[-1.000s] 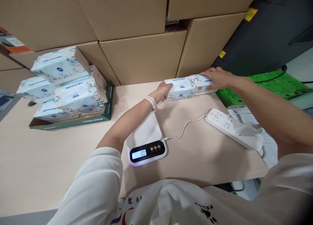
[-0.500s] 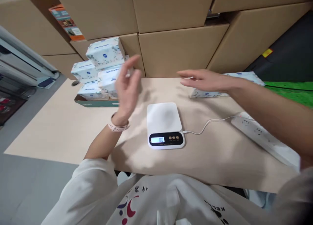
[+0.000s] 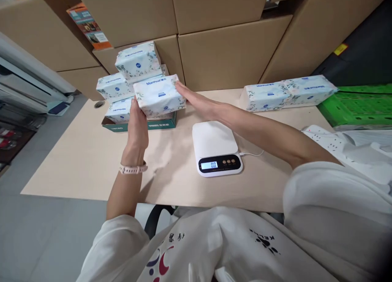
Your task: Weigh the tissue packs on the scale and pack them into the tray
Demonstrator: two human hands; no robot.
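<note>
Between my two palms is a pack of tissues, pale blue and white with a floral print, at the front of a stack. My left hand presses its left end, and my right hand its right end. Behind it, another tissue pack tops the stack, with more packs at the left. A low green carton tray holds the stack. Nearer me lies a white kitchen scale, its plate bare and its lit display reading 0.0.
Two tissue packs stand end to end at the back right, by a green plastic crate. A white power strip lies at the right, and a cable runs from the scale. Large cardboard boxes wall off the table's back.
My hands have moved from above the table, apart, to both ends of a front tissue pack. The right hand has crossed leftward over the scale. The camera view has shifted slightly.
</note>
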